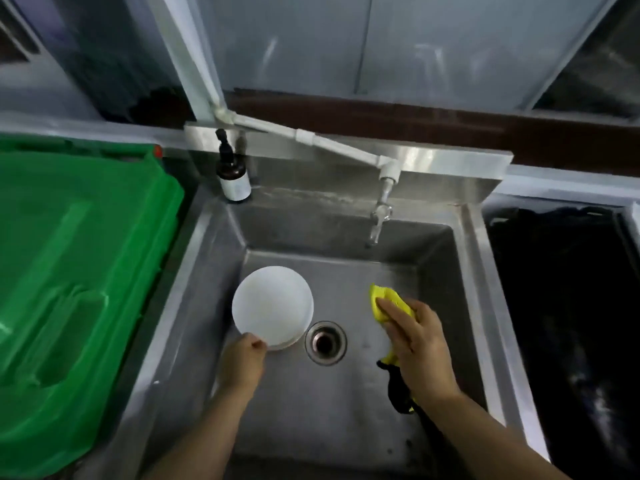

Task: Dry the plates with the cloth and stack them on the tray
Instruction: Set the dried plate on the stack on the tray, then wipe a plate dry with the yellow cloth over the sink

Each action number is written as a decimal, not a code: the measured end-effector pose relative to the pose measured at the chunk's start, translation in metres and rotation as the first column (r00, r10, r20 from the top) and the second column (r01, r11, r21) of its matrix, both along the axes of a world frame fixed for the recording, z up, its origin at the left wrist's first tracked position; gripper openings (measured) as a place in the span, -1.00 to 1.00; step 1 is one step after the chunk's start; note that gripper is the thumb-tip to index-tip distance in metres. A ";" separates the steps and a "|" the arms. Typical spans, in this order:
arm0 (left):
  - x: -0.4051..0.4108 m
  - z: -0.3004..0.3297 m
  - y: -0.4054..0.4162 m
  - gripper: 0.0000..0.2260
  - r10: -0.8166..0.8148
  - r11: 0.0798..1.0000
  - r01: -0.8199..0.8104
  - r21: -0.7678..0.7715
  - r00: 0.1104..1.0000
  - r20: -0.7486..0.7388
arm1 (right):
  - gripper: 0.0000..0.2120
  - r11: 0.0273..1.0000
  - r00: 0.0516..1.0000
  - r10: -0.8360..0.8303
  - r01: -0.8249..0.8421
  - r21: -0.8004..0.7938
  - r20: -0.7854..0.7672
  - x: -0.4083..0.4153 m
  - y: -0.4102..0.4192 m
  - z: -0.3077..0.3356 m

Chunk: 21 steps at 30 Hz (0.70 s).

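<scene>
A white plate (272, 304) is tilted up at the left of the steel sink (221, 258). My left hand (244, 362) pinches its near rim. A second white plate edge shows just beneath it, near the drain. To the right, my right hand (417, 344) holds a yellow cloth (386, 299) with a black part hanging below the wrist. The cloth is apart from the plate, over the sink's right half. A green tray (79, 278) lies on the left beside the sink.
A drain (325, 342) sits mid-sink between my hands. A tap (379, 216) hangs from the back wall at right. A brown pump bottle (232, 174) stands on the back left corner. A dark basin (568, 306) lies to the right.
</scene>
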State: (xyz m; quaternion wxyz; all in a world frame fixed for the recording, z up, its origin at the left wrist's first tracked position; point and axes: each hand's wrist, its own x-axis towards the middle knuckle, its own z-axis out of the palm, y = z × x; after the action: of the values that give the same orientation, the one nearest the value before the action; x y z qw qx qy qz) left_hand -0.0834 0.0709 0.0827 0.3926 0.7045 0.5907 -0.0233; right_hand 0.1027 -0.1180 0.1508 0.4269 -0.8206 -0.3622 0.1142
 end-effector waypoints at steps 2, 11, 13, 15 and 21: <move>-0.006 -0.025 0.022 -0.84 0.037 0.999 -0.037 -0.029 0.999 -0.008 | -0.66 0.999 1.000 -0.001 0.000 -0.038 -0.017 -0.012 0.021 -0.012; -0.006 -0.094 0.069 -0.73 0.358 0.900 -0.346 -0.264 0.934 -0.003 | -0.59 0.975 0.999 -0.022 0.012 -0.223 -0.043 -0.028 0.063 -0.041; -0.005 -0.104 0.074 -0.71 0.379 0.888 -0.361 -0.287 0.925 0.011 | -0.58 0.976 0.996 -0.051 0.034 -0.216 -0.071 -0.029 0.067 -0.043; -0.005 -0.111 0.078 -0.70 0.398 0.874 -0.379 -0.303 0.917 0.001 | -0.59 0.973 0.995 -0.064 0.045 -0.226 -0.081 -0.028 0.070 -0.046; -0.005 -0.113 0.082 -0.71 0.483 0.815 -0.444 -0.373 0.876 0.012 | -0.66 0.958 0.995 -0.073 0.053 -0.283 -0.061 -0.024 0.075 -0.052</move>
State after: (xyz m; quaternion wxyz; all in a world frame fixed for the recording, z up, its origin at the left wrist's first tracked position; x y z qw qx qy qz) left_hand -0.0880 0.1533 -0.0301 0.5390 0.4558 0.7083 0.0033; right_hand 0.0783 -0.0435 0.0992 0.3220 -0.8795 -0.3007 0.1801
